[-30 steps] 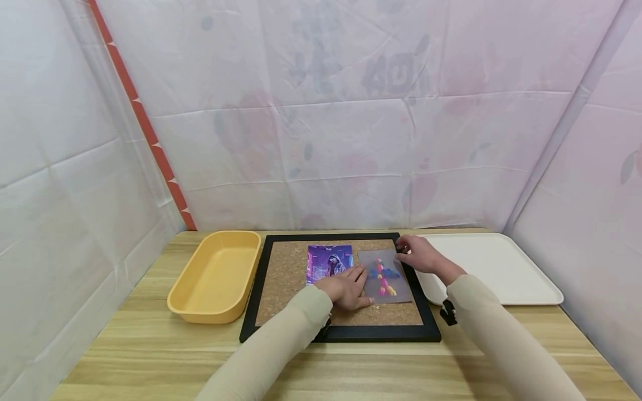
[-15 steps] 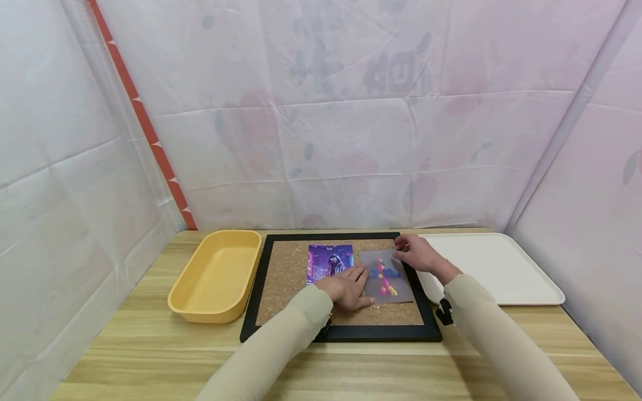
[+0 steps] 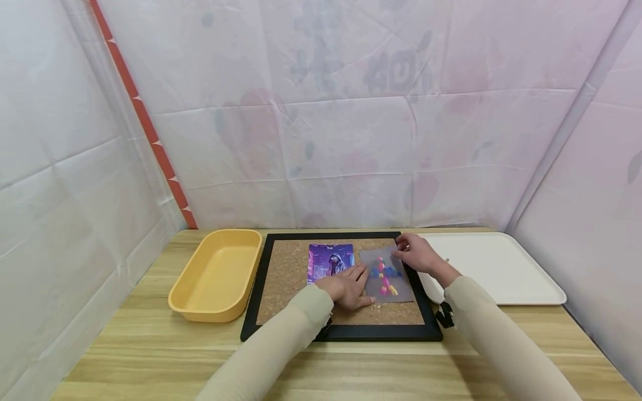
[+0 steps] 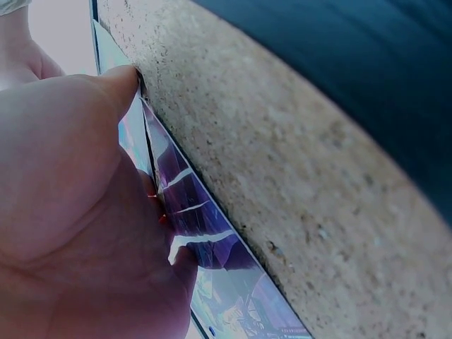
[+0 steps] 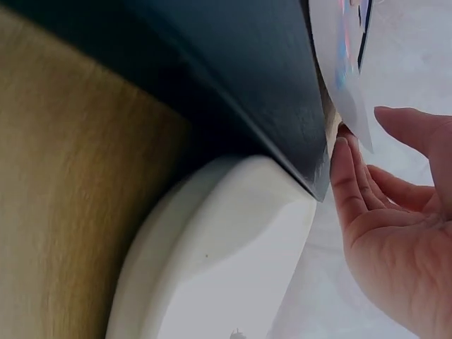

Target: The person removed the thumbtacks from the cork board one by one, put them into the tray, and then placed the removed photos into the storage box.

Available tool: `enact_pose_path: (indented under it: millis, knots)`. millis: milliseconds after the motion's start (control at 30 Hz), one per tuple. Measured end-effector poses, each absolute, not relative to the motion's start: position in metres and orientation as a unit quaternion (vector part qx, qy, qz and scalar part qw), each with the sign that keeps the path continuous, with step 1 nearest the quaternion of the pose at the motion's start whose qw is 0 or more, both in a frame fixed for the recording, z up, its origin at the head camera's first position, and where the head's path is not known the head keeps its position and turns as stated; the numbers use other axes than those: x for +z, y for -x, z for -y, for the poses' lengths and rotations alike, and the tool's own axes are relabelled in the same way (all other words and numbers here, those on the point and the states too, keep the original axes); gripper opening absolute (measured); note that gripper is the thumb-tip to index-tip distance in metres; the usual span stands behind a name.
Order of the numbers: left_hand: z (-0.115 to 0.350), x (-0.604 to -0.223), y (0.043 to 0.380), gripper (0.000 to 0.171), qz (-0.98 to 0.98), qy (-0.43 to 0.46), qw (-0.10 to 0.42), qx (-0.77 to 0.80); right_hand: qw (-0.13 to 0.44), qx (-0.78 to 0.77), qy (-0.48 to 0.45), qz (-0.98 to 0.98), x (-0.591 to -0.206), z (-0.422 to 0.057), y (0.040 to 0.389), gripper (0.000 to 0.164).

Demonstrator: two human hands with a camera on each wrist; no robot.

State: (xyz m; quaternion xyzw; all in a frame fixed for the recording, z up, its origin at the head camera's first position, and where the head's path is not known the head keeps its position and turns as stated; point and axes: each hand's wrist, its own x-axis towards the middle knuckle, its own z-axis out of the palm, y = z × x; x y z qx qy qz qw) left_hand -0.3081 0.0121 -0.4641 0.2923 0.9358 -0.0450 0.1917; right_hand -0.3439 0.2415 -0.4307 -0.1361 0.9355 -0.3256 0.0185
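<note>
A glossy purple picture card (image 3: 323, 259) with a hooded figure lies on a black-framed cork board (image 3: 286, 298). Beside it, to the right, is a greyish picture card (image 3: 396, 287) with a pink, blue and yellow figure. My left hand (image 3: 348, 287) rests with spread fingers over the purple card's lower right and the grey card's left edge. At the grey card's upper right corner, my right hand (image 3: 421, 255) holds the corner between thumb and fingers. That corner stands lifted off the cork in the right wrist view, where the fingertips (image 5: 341, 152) reach beneath it.
A yellow tray (image 3: 215, 278) stands left of the board. The white tray (image 3: 496, 267) is at its right, close against the frame. Wooden tabletop (image 3: 381, 370) shows in front, and a pale curtain (image 3: 341, 139) hangs behind.
The grey card's upper right corner has risen slightly under my right hand, which has shifted a little to the left. My left hand has stayed in place.
</note>
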Motion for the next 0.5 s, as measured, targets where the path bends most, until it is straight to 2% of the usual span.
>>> enact_pose_path:
  millis: [233,500]
  knots:
    - [-0.012,-0.463,0.307,0.084,-0.936,-0.292,0.194,-0.04,0.064,-0.334,0.133,-0.931,-0.429,-0.243,0.335,0.038]
    - [-0.011,-0.457,0.302,0.083,-0.935,-0.293,0.192,-0.043,0.079,-0.351,0.126,-0.924,-0.43,-0.245,0.326,0.029]
